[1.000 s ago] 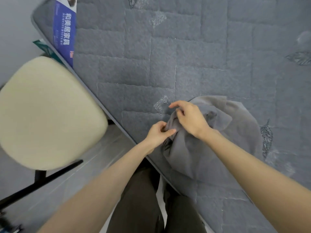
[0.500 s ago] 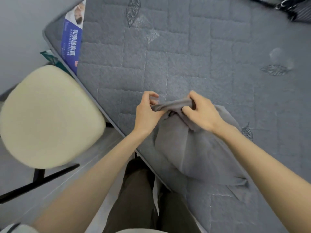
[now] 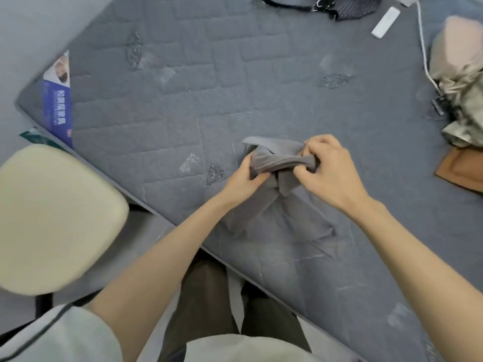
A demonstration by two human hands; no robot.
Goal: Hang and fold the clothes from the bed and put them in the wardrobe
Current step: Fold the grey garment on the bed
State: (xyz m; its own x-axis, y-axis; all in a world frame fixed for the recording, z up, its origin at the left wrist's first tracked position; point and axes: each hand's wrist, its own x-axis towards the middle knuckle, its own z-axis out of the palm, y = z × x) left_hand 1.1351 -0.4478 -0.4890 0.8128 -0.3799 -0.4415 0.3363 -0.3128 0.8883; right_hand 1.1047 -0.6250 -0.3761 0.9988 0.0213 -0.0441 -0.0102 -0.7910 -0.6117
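Note:
A grey garment point(image 3: 285, 218) lies bunched on the grey quilted mattress point(image 3: 162, 105), near its front edge. My left hand point(image 3: 241, 180) grips one end of a gathered band of the cloth. My right hand point(image 3: 329, 171) grips the other end, fingers curled round it. The band is stretched between the two hands, a little above the bed. The rest of the garment hangs down from it and spreads flat towards me.
A cream chair seat point(image 3: 55, 220) stands left of the bed. A beige garment point(image 3: 462, 82) and a brown one point(image 3: 462, 171) lie at the right edge. A dark strap and tie point(image 3: 339, 6), a white remote point(image 3: 386, 22) and a white cable point(image 3: 424, 50) lie at the far side.
Both hands have lifted the garment's gathered edge and pulled apart, stretching it between them. The view has tilted up, showing more of the bed.

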